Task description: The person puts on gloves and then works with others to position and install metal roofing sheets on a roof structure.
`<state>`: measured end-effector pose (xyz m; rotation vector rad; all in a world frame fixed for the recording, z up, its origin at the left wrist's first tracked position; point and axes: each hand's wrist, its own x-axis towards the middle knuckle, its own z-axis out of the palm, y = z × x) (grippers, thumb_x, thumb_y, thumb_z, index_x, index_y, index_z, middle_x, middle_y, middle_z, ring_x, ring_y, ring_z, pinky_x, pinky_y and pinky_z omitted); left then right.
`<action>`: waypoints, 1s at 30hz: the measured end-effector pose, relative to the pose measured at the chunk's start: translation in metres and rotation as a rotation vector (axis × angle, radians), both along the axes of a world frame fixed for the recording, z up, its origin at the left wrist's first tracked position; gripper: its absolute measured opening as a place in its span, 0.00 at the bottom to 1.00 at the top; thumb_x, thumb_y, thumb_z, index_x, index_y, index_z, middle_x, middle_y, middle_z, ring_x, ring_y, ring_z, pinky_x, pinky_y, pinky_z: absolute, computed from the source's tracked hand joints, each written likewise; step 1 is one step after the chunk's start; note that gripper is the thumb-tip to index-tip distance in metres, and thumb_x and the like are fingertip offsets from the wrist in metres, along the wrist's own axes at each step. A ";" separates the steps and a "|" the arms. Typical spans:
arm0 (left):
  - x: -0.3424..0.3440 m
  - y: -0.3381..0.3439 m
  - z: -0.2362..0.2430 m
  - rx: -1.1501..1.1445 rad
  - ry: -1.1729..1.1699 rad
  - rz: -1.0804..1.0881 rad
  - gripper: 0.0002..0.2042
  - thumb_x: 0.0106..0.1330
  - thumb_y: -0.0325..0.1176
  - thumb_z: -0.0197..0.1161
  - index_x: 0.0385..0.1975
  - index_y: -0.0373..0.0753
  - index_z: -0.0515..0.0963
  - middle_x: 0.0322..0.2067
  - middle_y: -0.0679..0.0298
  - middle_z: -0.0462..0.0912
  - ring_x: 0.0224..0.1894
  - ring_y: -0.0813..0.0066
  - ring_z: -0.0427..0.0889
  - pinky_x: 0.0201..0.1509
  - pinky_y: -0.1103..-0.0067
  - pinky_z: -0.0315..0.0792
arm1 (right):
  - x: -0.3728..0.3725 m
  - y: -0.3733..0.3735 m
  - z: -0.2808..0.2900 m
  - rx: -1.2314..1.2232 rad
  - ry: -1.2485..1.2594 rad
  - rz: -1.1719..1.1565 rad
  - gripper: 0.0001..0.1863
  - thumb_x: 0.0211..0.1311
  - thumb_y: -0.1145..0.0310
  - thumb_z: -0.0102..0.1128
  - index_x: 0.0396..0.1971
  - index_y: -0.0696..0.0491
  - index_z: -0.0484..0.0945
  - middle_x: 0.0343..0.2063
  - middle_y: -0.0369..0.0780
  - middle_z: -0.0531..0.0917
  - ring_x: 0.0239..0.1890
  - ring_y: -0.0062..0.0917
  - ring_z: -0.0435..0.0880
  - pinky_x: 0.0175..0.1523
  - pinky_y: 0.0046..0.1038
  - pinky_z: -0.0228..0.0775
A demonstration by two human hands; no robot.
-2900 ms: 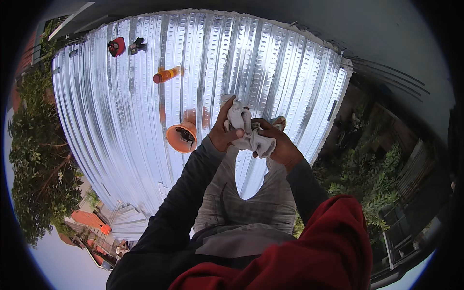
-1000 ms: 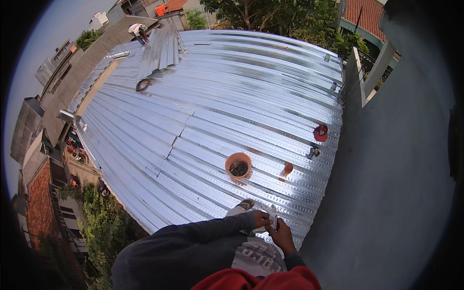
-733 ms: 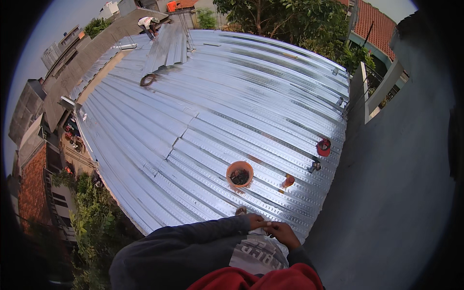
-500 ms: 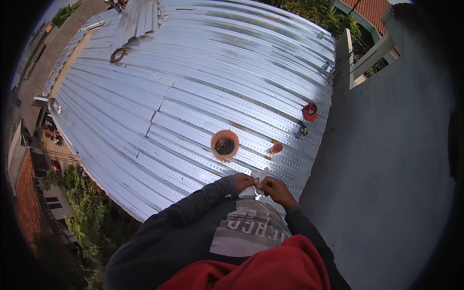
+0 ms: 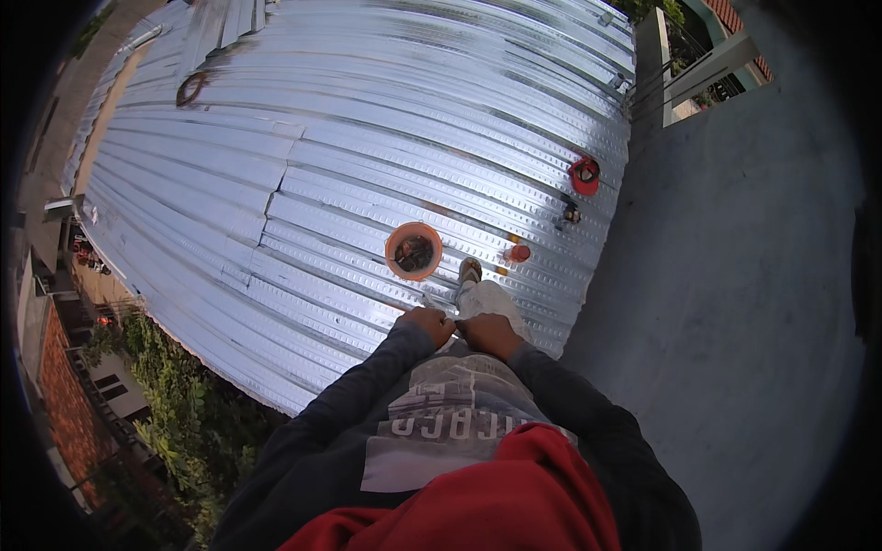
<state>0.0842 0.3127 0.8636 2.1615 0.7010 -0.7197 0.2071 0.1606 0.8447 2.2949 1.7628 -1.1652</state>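
Observation:
My left hand (image 5: 424, 325) and right hand (image 5: 487, 334) meet at my waist, both closed around a white cloth (image 5: 428, 302) that is mostly hidden by my fingers. One sandalled foot (image 5: 470, 272) shows beyond them on the corrugated metal roof (image 5: 340, 193). Just past that foot stands an orange bucket (image 5: 412, 250) with dark pieces inside. An orange-red bottle (image 5: 518, 253) is to its right, and farther up are a small dark object (image 5: 571, 215) and a red cap-like item (image 5: 584, 176).
A grey wall (image 5: 717, 275) runs along the right side. Loose metal sheets (image 5: 216, 32) and a brown coil (image 5: 191, 88) lie at the far left of the roof. Beyond the left edge, lower down, are trees (image 5: 175, 413) and a tiled roof (image 5: 72, 395).
My view has tipped further down, taking the person at the far edge out of sight. My hands have come toward my waist, the cloth is less visible, and a foot now shows ahead.

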 end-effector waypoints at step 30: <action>0.419 0.088 -0.006 -0.221 -0.392 -0.477 0.14 0.63 0.45 0.61 0.28 0.43 0.87 0.26 0.52 0.85 0.31 0.50 0.85 0.39 0.60 0.78 | 0.391 0.111 -0.080 0.245 0.789 -0.839 0.19 0.69 0.64 0.60 0.55 0.57 0.78 0.50 0.42 0.84 0.54 0.30 0.82 0.56 0.37 0.75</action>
